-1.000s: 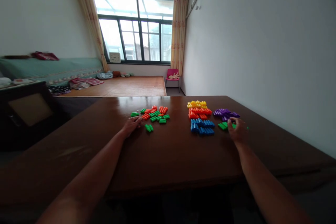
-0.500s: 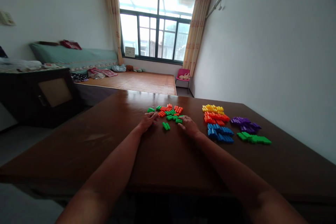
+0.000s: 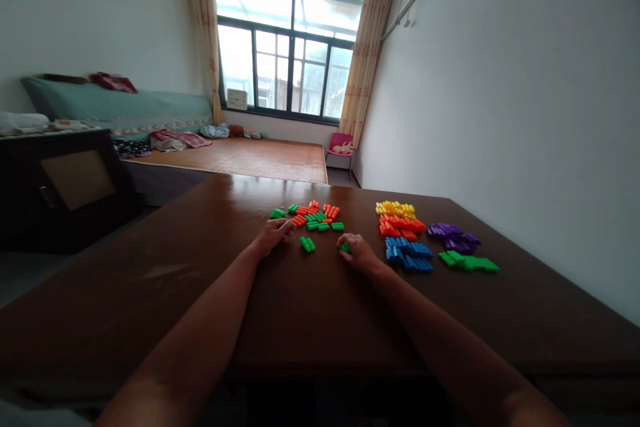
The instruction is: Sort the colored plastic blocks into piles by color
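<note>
My right hand [image 3: 359, 252] has its fingers closed around a green plastic piece [image 3: 345, 248] at the tabletop, partly hidden by the fingers. My left hand [image 3: 271, 236] lies at the near left side of a loose group of pieces, its fingers loosely bent, slightly apart and holding nothing I can see. Its fingertips are close to some orange pieces [image 3: 299, 221]. Among the group are several green pieces [image 3: 316, 217] and more orange ones. A green pair [image 3: 307, 244] lies apart from the group, between my hands.
On the right of the brown table [image 3: 200, 307] lie sorted piles: yellow [image 3: 395, 208], orange [image 3: 401, 227], blue [image 3: 409, 255], purple [image 3: 453, 238] and green [image 3: 469, 261]. A bed [image 3: 250, 157], a dark cabinet [image 3: 75, 173] and a pink chair [image 3: 340, 145] stand beyond.
My right hand has drawn a green piece away from the group, toward me and to the right. My left hand has stayed beside the orange pieces. The whole view has shifted slightly.
</note>
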Tool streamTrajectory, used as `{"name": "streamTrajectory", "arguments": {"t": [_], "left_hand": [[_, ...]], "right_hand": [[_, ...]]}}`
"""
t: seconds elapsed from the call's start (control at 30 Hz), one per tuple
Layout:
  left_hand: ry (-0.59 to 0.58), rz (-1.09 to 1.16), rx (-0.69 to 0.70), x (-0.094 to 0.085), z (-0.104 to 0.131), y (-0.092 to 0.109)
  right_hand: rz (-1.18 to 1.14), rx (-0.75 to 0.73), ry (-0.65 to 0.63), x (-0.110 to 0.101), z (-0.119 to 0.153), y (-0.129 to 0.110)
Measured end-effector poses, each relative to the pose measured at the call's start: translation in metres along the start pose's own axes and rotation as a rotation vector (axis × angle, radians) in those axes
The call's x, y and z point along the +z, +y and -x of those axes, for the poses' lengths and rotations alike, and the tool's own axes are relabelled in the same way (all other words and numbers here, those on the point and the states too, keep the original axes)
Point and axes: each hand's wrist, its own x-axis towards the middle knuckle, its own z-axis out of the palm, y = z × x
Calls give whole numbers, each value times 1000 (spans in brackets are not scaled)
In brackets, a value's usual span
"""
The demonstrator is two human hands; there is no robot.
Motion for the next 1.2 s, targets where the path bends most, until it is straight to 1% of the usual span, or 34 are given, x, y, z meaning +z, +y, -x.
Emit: {"name": "streamTrajectory", "arguments": {"t": [0.07,0.13,0.2,0.27,0.3,0.33,0.4,0.43,0.5,0.6,0.73,0.83,0.93,1.0,1.03,1.1,1.2], "left_hand": [[10,-1,2,-2,0,0],[13,-7,3,-3,0,0],[15,-23,-2,-4,0,1],[21,-39,-8,-6,0,2],[28,-43,-10,-6,-1,1],[32,-46,-11,-7,-1,1],[30,-52,-15,-8,-3,-1],[27,-56,-20,-9,-4,-2],[24,-69,-34,-10,-5,-3],[27,-86,-49,-11,-6,-3],[25,-86,-48,-11,-4,-2],[25,-79,-53,-11,-5,-2],[18,-90,-48,-11,-6,-4],[14,-115,-42,-11,-6,-4],[13,-129,-39,-11,-7,-4],[6,-148,-33,-11,-7,-4],[-7,-158,-20,-11,-6,-4]], "right_hand": [[-41,16,116,-19,7,12],[-50,88,293,-49,15,36],[-10,217,486,-87,31,73],[65,394,668,-122,58,116],[107,482,732,-136,75,138],[150,572,789,-146,93,159],[233,714,848,-155,128,192],[259,769,848,-155,144,205],[277,846,809,-150,166,221],[286,896,735,-143,177,229],[320,932,620,-140,172,230],[327,953,566,-141,170,228],[338,953,587,-142,170,223],[369,919,620,-143,168,217],[391,894,612,-143,167,213],[441,851,536,-142,164,205],[510,826,397,-141,159,193]]}}
